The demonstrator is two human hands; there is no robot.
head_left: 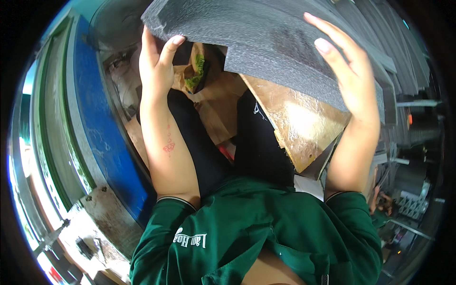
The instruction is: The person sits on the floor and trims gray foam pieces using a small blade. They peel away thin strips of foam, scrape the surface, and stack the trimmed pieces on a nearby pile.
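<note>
a long gray foam piece (266, 57) stretches across the far side, from the left hand (157, 66) over to the right hand (354, 71). the left hand pinches its left end, the thumb at the near edge and the fingers at the corner. the right hand is spread over the right part, thumb and forefinger well apart, its palm turned toward the foam; i cannot tell whether those fingertips touch it. the foam has a step cut into its near edge, left of the middle, and a dark patch on its face, near the right thumb.

just nearer than the foam, right of center, is a wooden worktop (294, 118) with a shiny top, partly covered by the piece. left of that, beyond the person's dark trousers (259, 137), some brown wrapping with a green patch (194, 73) shows below the foam. a blue panel (102, 109) stands along the left, with a round fan (114, 23) at the far left. gray sheets (401, 52) are stacked at the far right.
</note>
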